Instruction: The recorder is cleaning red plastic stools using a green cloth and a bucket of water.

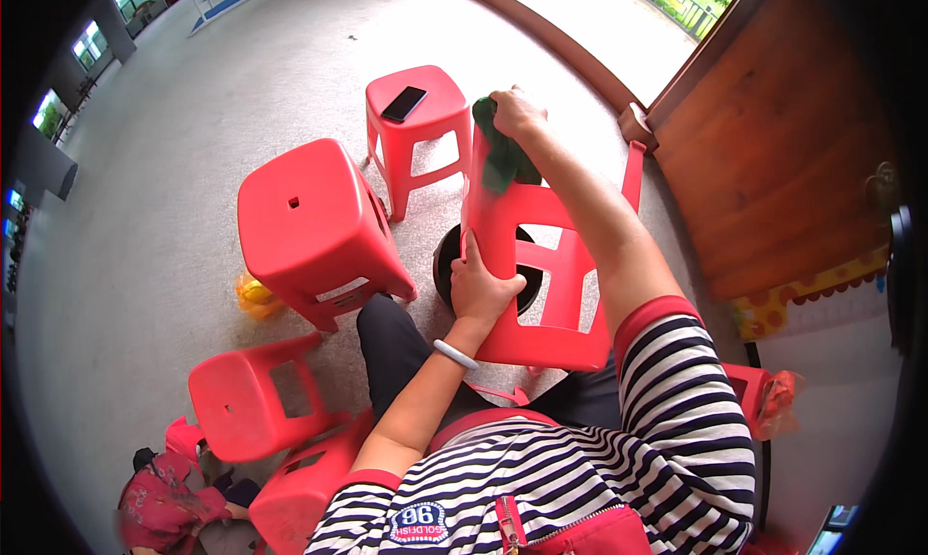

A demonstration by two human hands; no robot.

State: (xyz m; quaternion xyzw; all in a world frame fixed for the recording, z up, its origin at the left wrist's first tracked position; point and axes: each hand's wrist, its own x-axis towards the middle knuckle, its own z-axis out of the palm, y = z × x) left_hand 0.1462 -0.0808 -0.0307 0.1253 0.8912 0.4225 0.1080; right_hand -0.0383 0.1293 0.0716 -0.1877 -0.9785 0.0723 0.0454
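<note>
A red plastic stool (551,347) lies tipped on its side in front of me, its legs pointing away to the right. My left hand (483,289) grips it by the edge of the seat; that wrist wears a pale bangle. At the stool's far end my right hand (520,112) is closed on a dark green cloth (500,159), which hangs against the red plastic. Behind and below the stool is a round black tub (448,262), mostly covered by it.
An upright red stool (290,217) stands to my left; a farther one (440,86) carries a black phone (403,103). More stools (232,400) lie at lower left, near another person (164,502). Something yellow (256,297) is on the floor. A wooden door (773,159) stands right.
</note>
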